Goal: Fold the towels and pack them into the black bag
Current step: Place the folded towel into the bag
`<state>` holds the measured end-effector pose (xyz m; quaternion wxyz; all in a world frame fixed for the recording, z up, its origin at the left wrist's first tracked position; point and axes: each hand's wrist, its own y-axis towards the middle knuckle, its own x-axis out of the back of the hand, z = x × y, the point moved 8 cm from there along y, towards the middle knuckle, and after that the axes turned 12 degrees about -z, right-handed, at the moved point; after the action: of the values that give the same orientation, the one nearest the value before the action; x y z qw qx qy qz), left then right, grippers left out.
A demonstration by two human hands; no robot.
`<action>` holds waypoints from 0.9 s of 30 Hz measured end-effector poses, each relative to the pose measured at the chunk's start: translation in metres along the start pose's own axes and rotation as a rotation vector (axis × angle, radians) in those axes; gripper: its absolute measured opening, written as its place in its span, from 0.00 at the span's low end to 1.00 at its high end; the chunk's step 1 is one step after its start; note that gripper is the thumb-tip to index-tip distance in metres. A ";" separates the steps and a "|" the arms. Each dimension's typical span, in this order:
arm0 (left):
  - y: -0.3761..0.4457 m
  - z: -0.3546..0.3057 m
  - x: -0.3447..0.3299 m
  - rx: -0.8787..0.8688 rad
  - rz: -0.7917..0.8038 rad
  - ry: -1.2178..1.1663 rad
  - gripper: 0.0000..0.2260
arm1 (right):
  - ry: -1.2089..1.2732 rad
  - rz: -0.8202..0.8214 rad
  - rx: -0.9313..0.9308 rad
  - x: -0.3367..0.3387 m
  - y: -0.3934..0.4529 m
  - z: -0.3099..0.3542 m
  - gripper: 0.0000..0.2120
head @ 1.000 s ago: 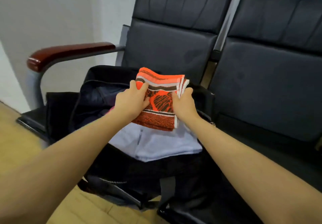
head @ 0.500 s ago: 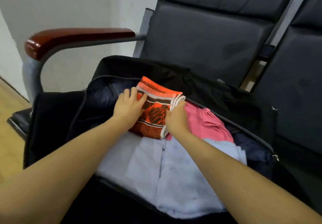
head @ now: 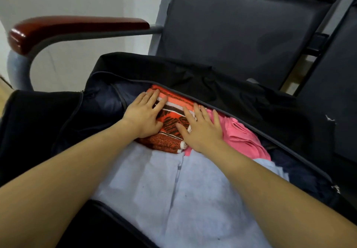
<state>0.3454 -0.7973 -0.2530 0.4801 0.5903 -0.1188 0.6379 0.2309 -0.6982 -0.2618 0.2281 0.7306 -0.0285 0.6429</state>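
Observation:
The black bag [head: 228,91] lies open on a chair seat, its zip edge running from upper left to lower right. A folded orange, brown and white patterned towel [head: 172,116] lies inside at the far end. My left hand [head: 144,113] presses flat on its left part with straight fingers. My right hand [head: 202,129] presses flat on its right edge and partly on a folded pink towel [head: 243,135] beside it. A folded pale blue towel [head: 173,189] fills the near part of the bag under my forearms.
The bag sits on a row of dark padded chairs [head: 241,25]. A chair armrest [head: 67,27] with a red-brown wooden top curves at the upper left. A pale wall stands behind it. A strip of wooden floor shows at the far left edge.
Both hands lowered the orange towel from above the bag into its far end and let go of their grip; their fingers now lie flat on it. The view moved closer.

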 end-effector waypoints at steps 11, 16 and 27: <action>0.001 -0.011 0.037 0.081 0.073 -0.076 0.29 | 0.171 -0.138 -0.034 0.043 -0.011 -0.003 0.21; -0.009 -0.027 0.106 0.175 -0.132 -0.170 0.15 | 0.220 -0.262 -0.032 0.102 -0.039 -0.020 0.11; -0.063 -0.156 0.232 0.380 -0.241 -0.820 0.11 | 0.470 -0.512 -0.290 0.216 -0.209 -0.129 0.09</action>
<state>0.3295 -0.5436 -0.1204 0.3475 0.8807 -0.1104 0.3023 0.2183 -0.4090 -0.1094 0.4828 0.5069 0.1173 0.7044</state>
